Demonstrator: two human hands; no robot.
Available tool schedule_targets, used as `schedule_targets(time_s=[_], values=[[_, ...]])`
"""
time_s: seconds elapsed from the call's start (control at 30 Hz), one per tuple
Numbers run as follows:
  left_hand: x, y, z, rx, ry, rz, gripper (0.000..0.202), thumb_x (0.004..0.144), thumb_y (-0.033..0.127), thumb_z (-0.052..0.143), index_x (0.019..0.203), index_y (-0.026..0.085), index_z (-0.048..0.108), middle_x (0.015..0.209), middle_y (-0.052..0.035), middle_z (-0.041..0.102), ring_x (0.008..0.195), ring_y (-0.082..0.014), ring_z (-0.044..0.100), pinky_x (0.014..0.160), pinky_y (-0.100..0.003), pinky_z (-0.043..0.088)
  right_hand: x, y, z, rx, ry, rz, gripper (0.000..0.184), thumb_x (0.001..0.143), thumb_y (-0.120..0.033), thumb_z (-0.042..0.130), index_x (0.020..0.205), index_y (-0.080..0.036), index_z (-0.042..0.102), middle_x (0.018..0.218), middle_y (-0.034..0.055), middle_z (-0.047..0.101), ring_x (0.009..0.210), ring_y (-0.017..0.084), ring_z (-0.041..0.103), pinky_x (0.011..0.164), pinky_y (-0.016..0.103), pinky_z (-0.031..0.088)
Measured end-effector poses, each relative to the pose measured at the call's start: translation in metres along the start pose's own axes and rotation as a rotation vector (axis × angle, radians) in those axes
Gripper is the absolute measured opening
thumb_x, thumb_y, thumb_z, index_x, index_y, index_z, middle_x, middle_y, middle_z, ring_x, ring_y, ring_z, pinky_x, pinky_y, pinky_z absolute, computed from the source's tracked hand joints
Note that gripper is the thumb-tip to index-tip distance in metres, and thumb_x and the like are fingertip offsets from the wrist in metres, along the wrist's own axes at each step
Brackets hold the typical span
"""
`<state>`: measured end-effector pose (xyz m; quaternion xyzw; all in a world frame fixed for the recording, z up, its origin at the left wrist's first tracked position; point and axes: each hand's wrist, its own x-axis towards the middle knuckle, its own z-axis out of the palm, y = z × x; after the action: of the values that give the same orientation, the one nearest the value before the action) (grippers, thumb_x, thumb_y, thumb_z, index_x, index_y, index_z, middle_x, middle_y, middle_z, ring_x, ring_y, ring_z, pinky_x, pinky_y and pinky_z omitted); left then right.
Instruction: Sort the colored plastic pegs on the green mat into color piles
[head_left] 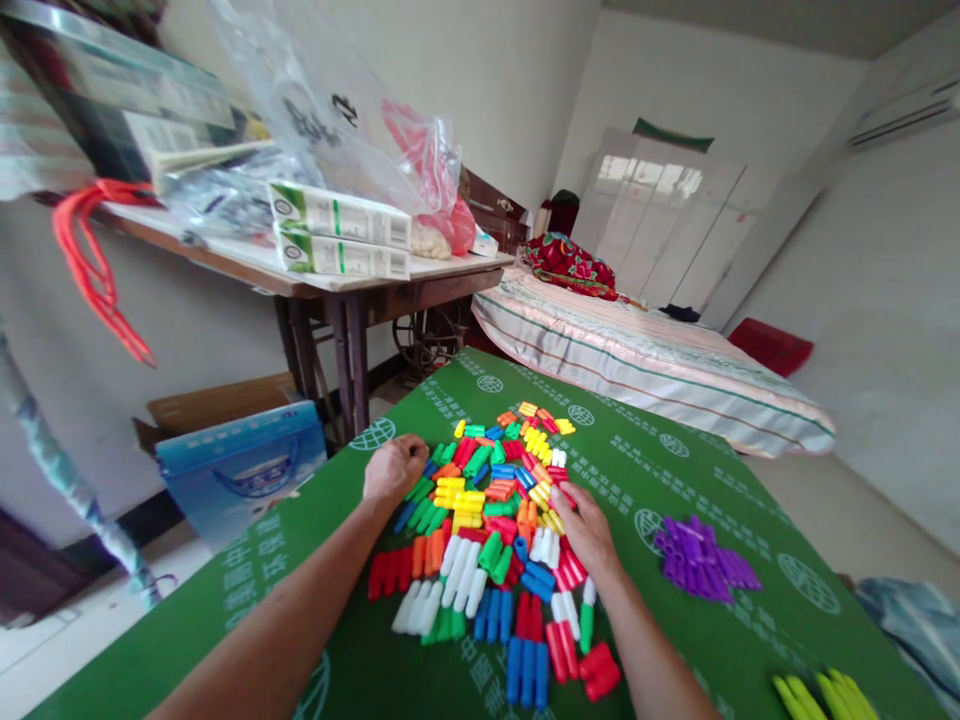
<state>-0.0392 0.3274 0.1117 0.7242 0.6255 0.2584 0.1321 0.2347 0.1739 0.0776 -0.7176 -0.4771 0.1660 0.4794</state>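
Observation:
A pile of small tube-shaped plastic pieces (459,492), like pen caps, covers the middle of the green table (300,590). They are red, orange, yellow, green, blue and white, many lying side by side in short rows of one colour. At the pile's left edge is my left hand (396,467), its fingers curled in beside green and blue pieces; whether it grips one is hidden. My right hand (585,522) rests at the right edge, thumb and forefinger apart and touching the pile near yellow and red pieces. Its other fingers are partly hidden.
A heap of purple pieces (701,560) lies to the right, and yellow-green ones (825,695) at the lower right corner. A side table (255,275) at left carries boxes (341,235) and plastic bags. A blue carton (244,470) stands below; a bed (637,345) is behind.

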Motion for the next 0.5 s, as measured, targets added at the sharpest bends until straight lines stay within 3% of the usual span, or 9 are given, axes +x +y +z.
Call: schedule_targets(time_s=[0.1, 0.33, 0.5], values=[[0.0, 0.0, 0.001, 0.003, 0.001, 0.002, 0.03, 0.078, 0.037, 0.042, 0.08, 0.024, 0.068, 0.08, -0.0031, 0.071, 0.075, -0.0205, 0.064, 0.059, -0.026, 0.039, -0.001, -0.003, 0.002, 0.069, 0.008, 0.025, 0.048, 0.078, -0.058, 0.055, 0.103, -0.02, 0.072, 0.11, 0.0088, 0.07, 0.105, 0.025, 0.064, 0.095, 0.035, 0.048], [0.0, 0.001, 0.004, 0.009, -0.003, -0.014, 0.031, 0.078, 0.037, 0.041, 0.083, 0.024, 0.069, 0.081, -0.0025, 0.071, 0.076, -0.02, 0.064, 0.059, -0.026, 0.039, -0.017, 0.014, -0.027, 0.256, 0.049, 0.127, 0.049, 0.076, -0.058, 0.06, 0.1, -0.017, 0.072, 0.108, 0.0099, 0.071, 0.107, 0.027, 0.063, 0.096, 0.04, 0.048], [0.0, 0.002, 0.005, 0.02, -0.005, -0.029, 0.032, 0.078, 0.038, 0.042, 0.084, 0.023, 0.069, 0.081, -0.0023, 0.071, 0.076, -0.0199, 0.063, 0.06, -0.026, 0.039, -0.026, 0.022, -0.026, 0.31, 0.025, 0.08, 0.043, 0.074, -0.055, 0.063, 0.096, -0.019, 0.074, 0.107, 0.0089, 0.072, 0.107, 0.027, 0.062, 0.1, 0.043, 0.044]])
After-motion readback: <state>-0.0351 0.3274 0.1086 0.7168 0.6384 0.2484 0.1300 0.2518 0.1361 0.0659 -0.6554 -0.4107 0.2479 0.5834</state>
